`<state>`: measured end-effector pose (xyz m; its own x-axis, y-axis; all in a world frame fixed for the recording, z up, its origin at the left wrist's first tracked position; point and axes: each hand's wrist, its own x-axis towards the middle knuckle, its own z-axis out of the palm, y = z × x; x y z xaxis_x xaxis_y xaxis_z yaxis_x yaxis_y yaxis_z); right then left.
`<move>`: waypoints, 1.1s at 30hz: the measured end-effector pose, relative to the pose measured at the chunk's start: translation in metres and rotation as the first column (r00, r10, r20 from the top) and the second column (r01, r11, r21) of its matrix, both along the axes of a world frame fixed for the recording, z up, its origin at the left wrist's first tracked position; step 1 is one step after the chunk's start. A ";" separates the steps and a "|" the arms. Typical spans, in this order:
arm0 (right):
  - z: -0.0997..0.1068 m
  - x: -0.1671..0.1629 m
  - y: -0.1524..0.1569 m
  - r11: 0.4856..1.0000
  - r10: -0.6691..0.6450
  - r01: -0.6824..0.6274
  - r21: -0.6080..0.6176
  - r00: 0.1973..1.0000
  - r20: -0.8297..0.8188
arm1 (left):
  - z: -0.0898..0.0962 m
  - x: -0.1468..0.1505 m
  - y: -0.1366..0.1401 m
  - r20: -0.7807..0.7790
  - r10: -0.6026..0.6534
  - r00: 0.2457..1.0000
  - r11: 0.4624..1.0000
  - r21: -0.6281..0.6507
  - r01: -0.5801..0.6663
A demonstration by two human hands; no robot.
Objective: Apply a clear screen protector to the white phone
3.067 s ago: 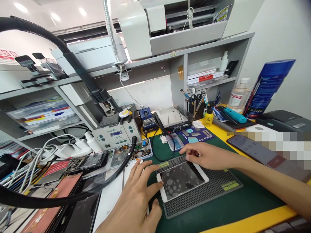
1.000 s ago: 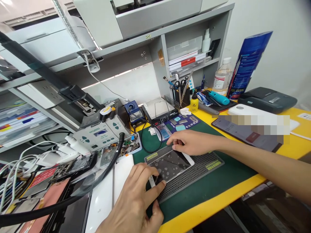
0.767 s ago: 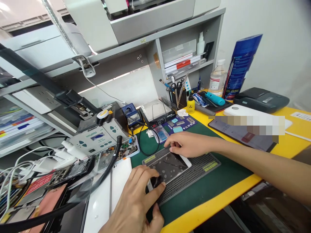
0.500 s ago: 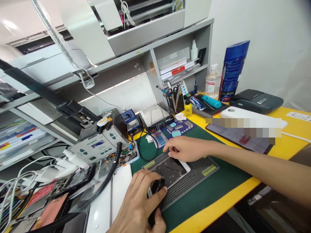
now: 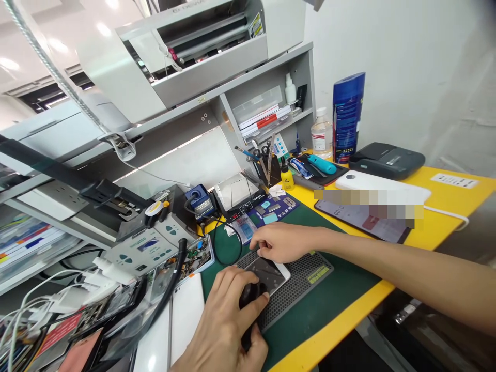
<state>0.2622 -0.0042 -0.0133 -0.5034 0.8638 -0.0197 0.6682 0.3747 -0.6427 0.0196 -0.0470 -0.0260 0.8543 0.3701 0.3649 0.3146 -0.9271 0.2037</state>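
A white-framed phone (image 5: 284,273) with a dark, spotted screen lies on a grey honeycomb-patterned pad (image 5: 296,292). My left hand (image 5: 228,315) curves over the phone's near left end, its fingers and thumb bent against it. Between those fingers is a rounded dark patch; whether it is a separate object or part of the screen I cannot make out. At the phone's far edge, my right hand (image 5: 284,243) is closed with its fingertips pinched together. Whatever the right fingers hold, if anything, is hidden behind the hand.
Beneath the pad is a green mat (image 5: 329,299) on a yellow table (image 5: 449,206). A tray of small parts (image 5: 197,258) and a white phone-like slab (image 5: 188,305) lie left. Behind are a yellow bottle (image 5: 287,178) and a heating plate (image 5: 238,194); another phone (image 5: 364,219) lies right.
The whole view has shifted, moving the scene leftward in the picture. Both hands keep nearly the same places at the phone, the left covering slightly more of its near end.
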 end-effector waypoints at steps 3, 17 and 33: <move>-0.001 0.000 0.000 1.000 0.001 -0.001 0.018 1.000 0.005 | 0.004 0.005 0.000 -0.016 -0.007 1.000 1.000 -0.011 0.007; -0.001 0.000 0.000 0.999 0.005 -0.007 0.054 0.999 0.034 | 0.008 0.018 -0.001 -0.033 -0.038 0.999 0.999 0.030 0.039; -0.005 0.001 0.002 0.996 0.026 -0.029 0.085 0.999 0.035 | 0.010 0.038 -0.002 -0.022 0.001 1.000 1.000 -0.011 -0.001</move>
